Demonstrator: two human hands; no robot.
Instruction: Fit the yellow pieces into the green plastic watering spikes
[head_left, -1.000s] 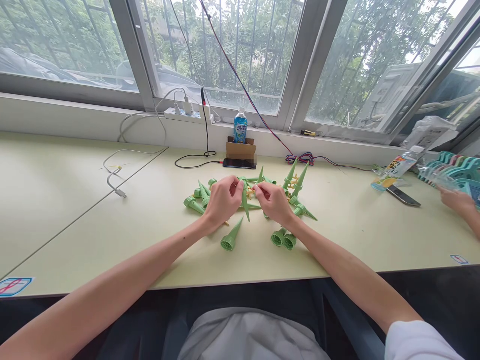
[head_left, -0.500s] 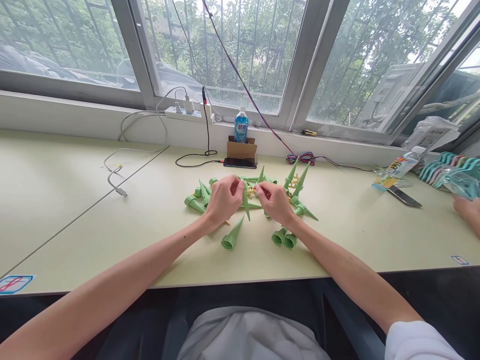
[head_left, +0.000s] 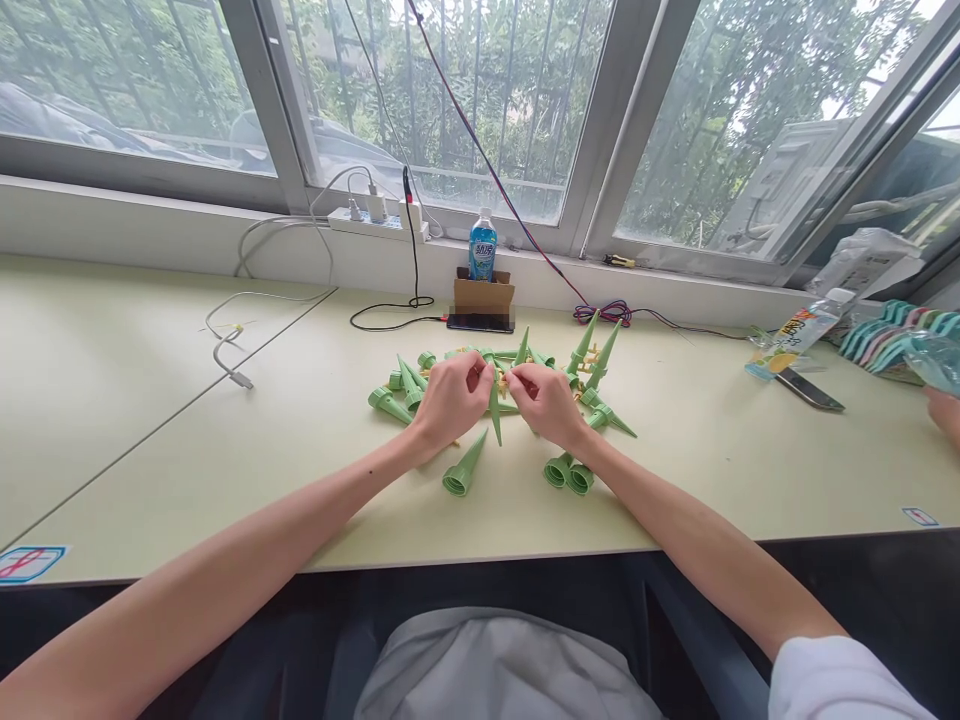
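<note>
My left hand is closed around the top of a green plastic watering spike, whose tip points down toward the table. Close against it, my right hand pinches a small yellow plastic piece at the spike's side; the fingers partly hide it. One loose green spike lies in front of my left hand. Two more spikes, with a threaded open end facing me, lie by my right wrist. Other green spikes lie to the left, and two upright ones stand behind my right hand.
A blue-liquid bottle stands in a cardboard box, behind a phone. To the right are a juice bottle, another phone, hangers and another person's hand. Cables lie on the left.
My hands have drawn slightly closer together, bringing the yellow piece against the spike. At the right edge, the other person's hand has shifted slightly outward with clear plastic.
</note>
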